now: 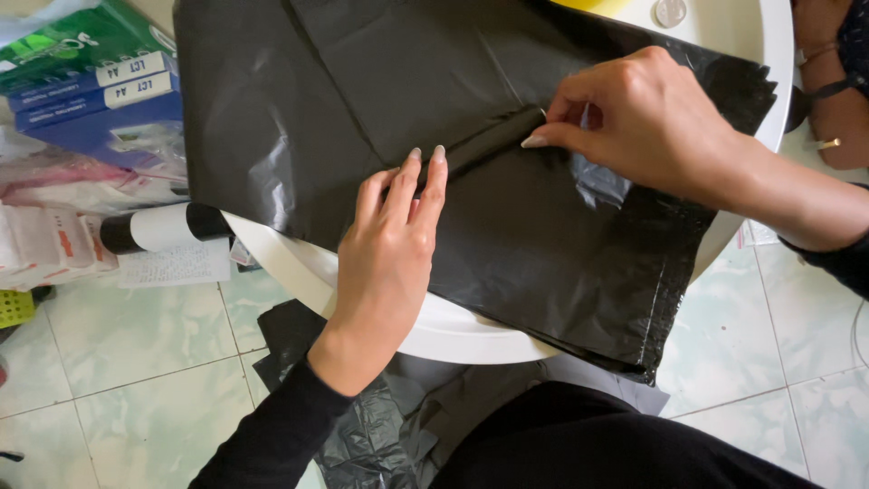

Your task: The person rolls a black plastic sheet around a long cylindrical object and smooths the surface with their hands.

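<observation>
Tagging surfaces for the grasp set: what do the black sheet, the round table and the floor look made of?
Black sheet: thin plastic film, semi-glossy; it crinkles, catches light and shows a seam along one edge. The left hand and right hand press on a rolled part of it. Round table: smooth glossy white, probably plastic or lacquer; hard to tell. Floor: glazed pale green marbled tiles with grout lines.

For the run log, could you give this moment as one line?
left hand: pressing black plastic bag | right hand: pinching its rolled fold | white table

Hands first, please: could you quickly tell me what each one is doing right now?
Left hand: open, fingers flat on the black plastic bag.
Right hand: closed, pinching the bag's rolled fold.
</observation>
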